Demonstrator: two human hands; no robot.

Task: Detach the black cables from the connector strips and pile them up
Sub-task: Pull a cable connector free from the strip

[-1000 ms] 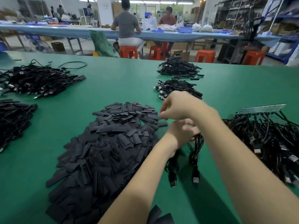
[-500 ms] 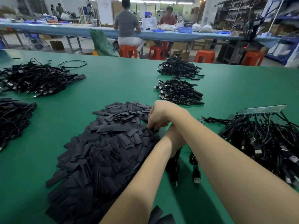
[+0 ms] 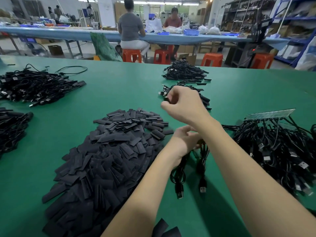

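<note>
My right hand is raised over the green tabletop, pinching a small black sleeve in curled fingers, arm crossing over my left hand. My left hand grips two looped black cables, plugs hanging to the tabletop beside the sleeve heap. More cables hang from the strip at right; cable piles lie beyond.

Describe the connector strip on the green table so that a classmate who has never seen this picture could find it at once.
Start at the green table and look to its right side, past the person's right hand. There a tangled heap of black cables lies, and the connector strip sits along its far edge. It is the only pale, flat, straight bar among the dark piles.
</note>
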